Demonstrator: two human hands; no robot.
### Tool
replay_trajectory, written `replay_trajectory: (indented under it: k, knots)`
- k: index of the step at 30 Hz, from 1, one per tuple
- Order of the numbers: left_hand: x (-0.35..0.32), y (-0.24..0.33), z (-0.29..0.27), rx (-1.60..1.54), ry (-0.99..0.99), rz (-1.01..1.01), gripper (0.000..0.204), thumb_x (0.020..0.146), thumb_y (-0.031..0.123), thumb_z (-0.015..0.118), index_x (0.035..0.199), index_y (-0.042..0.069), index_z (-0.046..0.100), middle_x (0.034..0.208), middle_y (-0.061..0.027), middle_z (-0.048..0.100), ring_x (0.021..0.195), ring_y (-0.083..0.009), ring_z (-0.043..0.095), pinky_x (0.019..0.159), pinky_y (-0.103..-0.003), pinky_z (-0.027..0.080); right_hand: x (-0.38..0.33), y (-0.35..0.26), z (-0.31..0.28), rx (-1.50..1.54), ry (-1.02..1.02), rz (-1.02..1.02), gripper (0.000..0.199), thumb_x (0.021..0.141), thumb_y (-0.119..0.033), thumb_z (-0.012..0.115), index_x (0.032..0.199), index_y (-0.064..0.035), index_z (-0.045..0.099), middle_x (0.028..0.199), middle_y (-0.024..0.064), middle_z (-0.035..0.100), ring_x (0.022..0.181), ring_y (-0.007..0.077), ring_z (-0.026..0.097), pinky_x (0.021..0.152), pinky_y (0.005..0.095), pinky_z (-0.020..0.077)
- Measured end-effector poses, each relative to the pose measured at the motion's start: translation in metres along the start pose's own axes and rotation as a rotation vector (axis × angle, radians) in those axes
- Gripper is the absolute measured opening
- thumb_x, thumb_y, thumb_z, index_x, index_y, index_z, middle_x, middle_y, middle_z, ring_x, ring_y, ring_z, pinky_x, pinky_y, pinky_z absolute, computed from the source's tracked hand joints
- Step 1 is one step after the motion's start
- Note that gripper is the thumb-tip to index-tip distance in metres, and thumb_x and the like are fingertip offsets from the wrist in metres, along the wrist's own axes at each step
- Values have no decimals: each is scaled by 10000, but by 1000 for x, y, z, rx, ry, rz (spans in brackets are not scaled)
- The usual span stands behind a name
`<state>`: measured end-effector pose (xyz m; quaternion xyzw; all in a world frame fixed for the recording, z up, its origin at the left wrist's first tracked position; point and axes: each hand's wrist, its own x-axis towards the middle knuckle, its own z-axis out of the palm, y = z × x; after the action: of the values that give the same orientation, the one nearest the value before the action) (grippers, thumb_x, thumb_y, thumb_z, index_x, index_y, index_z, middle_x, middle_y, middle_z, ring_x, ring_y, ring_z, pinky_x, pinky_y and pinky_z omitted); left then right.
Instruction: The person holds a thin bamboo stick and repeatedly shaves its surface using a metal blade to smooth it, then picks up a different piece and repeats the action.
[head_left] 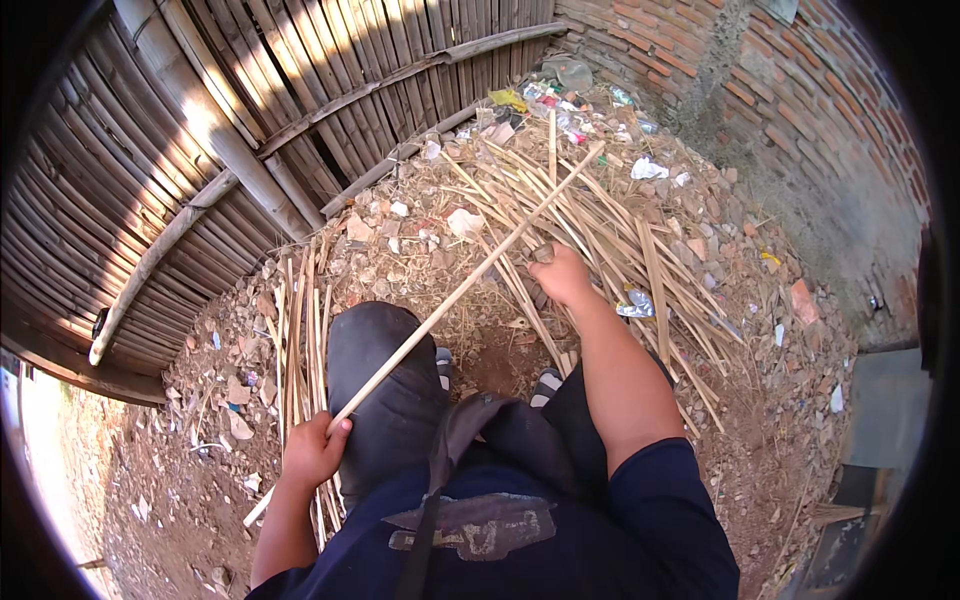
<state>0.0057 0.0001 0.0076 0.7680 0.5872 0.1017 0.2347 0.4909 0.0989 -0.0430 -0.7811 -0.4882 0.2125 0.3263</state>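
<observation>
My left hand [313, 452] is closed round the lower part of a long pale bamboo strip [436, 317]. The strip slants up across my left knee, and its far end lies over a loose pile of bamboo strips [625, 240]. Beyond my knees, my right hand [562, 276] is closed, with a brownish blunt end [543, 253] showing at its fingers. The rest of that thing is hidden or too unclear to name. A second bundle of strips [292, 345] lies to the left of my left knee.
A bamboo fence [110, 230] with poles curves along the left. At the right rises a brick wall [770, 110]. Stones and litter cover the dirt ground, including a white scrap [649, 169] and a silvery wrapper [636, 304]. A grey panel [884, 405] stands at the far right.
</observation>
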Motion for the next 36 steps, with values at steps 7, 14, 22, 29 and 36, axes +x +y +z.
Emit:
replay_trajectory:
  k: [7,14,22,29,36]
  knots:
    - [-42,-38,-17,279,207,98,236,875,215,734,914,23,603,788,-186,651,722,-420,650,652,-507,513,-44,-66,-36,-324,-168,-97,363,830,-299,758,1129,-97,721,954,212,732,936,394,703,834,484,562]
    - [-63,-51,-19,109,100,-138,302,875,289,764,856,31,607,732,-191,646,702,-439,650,636,-519,508,-40,-47,-17,-202,-160,-223,362,843,-299,755,1152,-112,722,925,206,726,906,412,696,817,502,556]
    - [-40,-24,8,-97,-42,-57,436,1048,365,566,785,17,542,656,-237,564,640,-461,594,580,-519,440,-83,-87,-7,-340,-434,-533,362,821,-346,795,1078,-100,728,794,191,692,845,417,689,746,521,533]
    - [-25,-1,12,-41,-2,-11,443,1060,366,536,793,12,530,683,-266,577,683,-509,584,597,-557,429,-30,-40,-5,-77,-280,-206,283,821,-281,765,1025,-91,716,882,211,709,877,403,694,780,504,538]
    - [-19,-9,17,-64,-5,19,434,1060,354,541,796,10,542,670,-264,575,652,-504,582,583,-544,435,-65,-78,12,-275,-580,-432,222,809,-272,729,947,-99,710,862,188,708,850,411,688,746,508,542]
